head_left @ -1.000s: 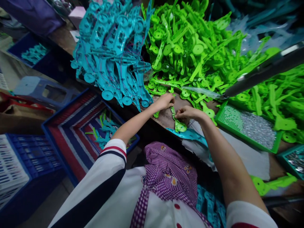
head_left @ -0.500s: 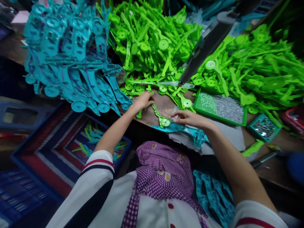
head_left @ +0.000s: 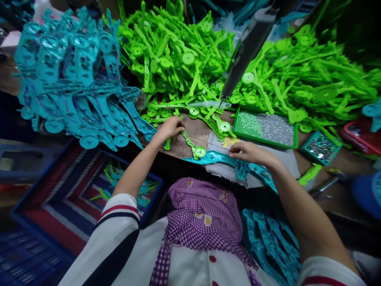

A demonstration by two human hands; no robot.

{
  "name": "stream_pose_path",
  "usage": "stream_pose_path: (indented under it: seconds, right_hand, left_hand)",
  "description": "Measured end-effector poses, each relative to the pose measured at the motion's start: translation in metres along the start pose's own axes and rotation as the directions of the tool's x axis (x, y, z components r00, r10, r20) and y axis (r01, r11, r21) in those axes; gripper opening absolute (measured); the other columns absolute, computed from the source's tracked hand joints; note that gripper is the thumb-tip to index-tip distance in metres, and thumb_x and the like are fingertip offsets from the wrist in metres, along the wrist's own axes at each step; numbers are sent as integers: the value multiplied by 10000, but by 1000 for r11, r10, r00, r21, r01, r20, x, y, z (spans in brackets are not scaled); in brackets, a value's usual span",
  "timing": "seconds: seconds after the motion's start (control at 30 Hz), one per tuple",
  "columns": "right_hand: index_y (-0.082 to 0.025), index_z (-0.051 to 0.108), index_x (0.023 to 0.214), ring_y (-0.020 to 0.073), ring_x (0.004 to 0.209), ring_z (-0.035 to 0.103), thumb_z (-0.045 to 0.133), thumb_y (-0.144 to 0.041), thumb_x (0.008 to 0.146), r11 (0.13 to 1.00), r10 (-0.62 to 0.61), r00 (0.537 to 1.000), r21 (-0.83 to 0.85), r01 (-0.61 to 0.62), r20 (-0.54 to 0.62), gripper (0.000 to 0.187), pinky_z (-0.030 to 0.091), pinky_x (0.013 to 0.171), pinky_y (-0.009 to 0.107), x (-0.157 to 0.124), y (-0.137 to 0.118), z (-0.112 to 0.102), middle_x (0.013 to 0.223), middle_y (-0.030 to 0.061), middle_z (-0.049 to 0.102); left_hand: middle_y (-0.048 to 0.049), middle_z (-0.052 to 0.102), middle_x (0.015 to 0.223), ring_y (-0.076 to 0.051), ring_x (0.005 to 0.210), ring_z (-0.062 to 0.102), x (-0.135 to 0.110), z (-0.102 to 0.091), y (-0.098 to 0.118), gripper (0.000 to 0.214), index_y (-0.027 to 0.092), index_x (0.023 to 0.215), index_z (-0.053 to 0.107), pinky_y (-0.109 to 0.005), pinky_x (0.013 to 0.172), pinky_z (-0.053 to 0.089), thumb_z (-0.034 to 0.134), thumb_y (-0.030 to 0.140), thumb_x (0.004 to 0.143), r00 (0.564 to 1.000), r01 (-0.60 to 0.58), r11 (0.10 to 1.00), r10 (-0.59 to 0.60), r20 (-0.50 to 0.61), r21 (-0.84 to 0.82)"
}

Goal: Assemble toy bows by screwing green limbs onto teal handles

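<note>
My left hand (head_left: 172, 128) pinches the narrow end of a bright green plastic arm-shaped part (head_left: 199, 151). Its round end rests at the left end of a long teal plastic part (head_left: 217, 157), which lies along the table's front edge. Above the teal part is my right hand (head_left: 248, 152), its thumb and fingers pressed together. A faint thin line, like a thread or wire, runs toward those fingertips, but what they hold is too small to make out. Over the table hangs a dark powered screwdriver (head_left: 245, 51), its tip pointing down, apart from both hands.
Behind my hands lie big heaps of green parts (head_left: 187, 59); teal parts (head_left: 74, 79) are stacked at left. A green tray (head_left: 294, 141) of small metal pieces and a teal box (head_left: 333, 155) stand right. A blue-rimmed crate (head_left: 38, 190) sits low left. White paper (head_left: 290, 163) lies under the teal part.
My right hand has drawn back rightward from the green part's round end, fingers now closer together. My left hand keeps its hold. The whole view has shifted slightly.
</note>
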State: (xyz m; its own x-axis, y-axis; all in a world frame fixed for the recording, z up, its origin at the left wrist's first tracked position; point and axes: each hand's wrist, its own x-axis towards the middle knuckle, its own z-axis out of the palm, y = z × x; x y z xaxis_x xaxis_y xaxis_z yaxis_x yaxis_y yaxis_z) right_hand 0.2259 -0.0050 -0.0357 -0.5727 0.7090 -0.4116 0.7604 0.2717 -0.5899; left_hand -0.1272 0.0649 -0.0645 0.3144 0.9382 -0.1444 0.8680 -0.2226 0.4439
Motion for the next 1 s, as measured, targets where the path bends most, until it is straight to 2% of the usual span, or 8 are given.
stream_pose_path:
  seconds: [0.2, 0.3, 0.43, 0.57, 0.67, 0.8, 0.87, 1.0]
  right_hand:
    - [-221, 698, 870, 205, 749, 627, 553, -327, 883, 980, 131, 980, -127, -151, -151, 180, 397, 687, 313, -5, -7, 8, 842, 64, 728]
    - [-211, 680, 877, 199, 760, 621, 547, -320, 881, 989, 96, 973, -88, -116, -211, 171, 398, 708, 309, -22, -15, 19, 868, 69, 724]
    - [-216, 636, 763, 171, 696, 590, 583, -326, 820, 998, 58, 994, 41, -54, -94, 135, 402, 688, 292, -42, -16, 28, 776, 33, 689]
    - [-202, 625, 730, 170, 671, 555, 583, -457, 801, 979, 73, 996, 196, -62, -52, 268, 407, 649, 290, -41, -3, 24, 723, 34, 647]
    - [-197, 645, 814, 182, 688, 563, 545, -537, 838, 967, 106, 984, 246, -69, -142, 355, 413, 646, 297, -32, 10, 23, 759, 44, 656]
    - [-199, 658, 870, 229, 769, 618, 521, -433, 885, 992, 122, 958, 59, -111, -258, 271, 436, 723, 341, -23, 19, 29, 842, 78, 692]
    - [-193, 679, 976, 275, 916, 644, 533, -388, 884, 994, 83, 954, -43, -100, -288, 260, 457, 796, 376, -21, 12, 32, 996, 119, 702]
    - [-220, 553, 1363, 345, 1227, 554, 559, -415, 904, 991, -63, 908, -132, 8, -414, 499, 444, 935, 456, -8, -30, 35, 1323, 156, 597]
  left_hand:
    - [-84, 699, 1032, -218, 981, 635, -2, -1, 2, 162, 159, 969, 734, -299, 904, 476, 671, 229, 837, 1000, -16, 1000, 16, -14, 20]
    - [-84, 701, 1031, -216, 974, 637, -2, -1, 2, 164, 157, 968, 736, -295, 893, 476, 676, 236, 838, 1000, -18, 1000, 18, -2, 18]
    - [-72, 711, 1012, -214, 949, 641, -1, -1, 1, 164, 171, 967, 739, -293, 869, 477, 688, 237, 825, 1000, -9, 1000, 8, 9, 14]
    - [-63, 715, 1018, -207, 937, 645, 0, -1, 0, 164, 177, 966, 742, -281, 851, 477, 694, 236, 821, 1000, -3, 1000, 3, 9, 0]
    - [-61, 718, 1009, -206, 927, 649, 1, -1, 0, 165, 176, 967, 743, -281, 844, 481, 697, 226, 817, 1000, 6, 1000, -6, 20, 1]
    - [-71, 721, 1007, -213, 942, 655, 2, -1, 1, 165, 167, 975, 741, -289, 853, 485, 692, 222, 827, 1000, -3, 1000, 2, 28, 25]
    - [-77, 720, 1007, -212, 935, 656, 3, -1, 2, 165, 159, 976, 737, -289, 850, 488, 690, 219, 830, 999, -1, 999, 0, 37, 39]
    - [-80, 720, 1012, -215, 940, 657, 3, -1, 1, 158, 160, 968, 733, -295, 860, 491, 694, 217, 826, 999, -14, 999, 12, 40, 52]
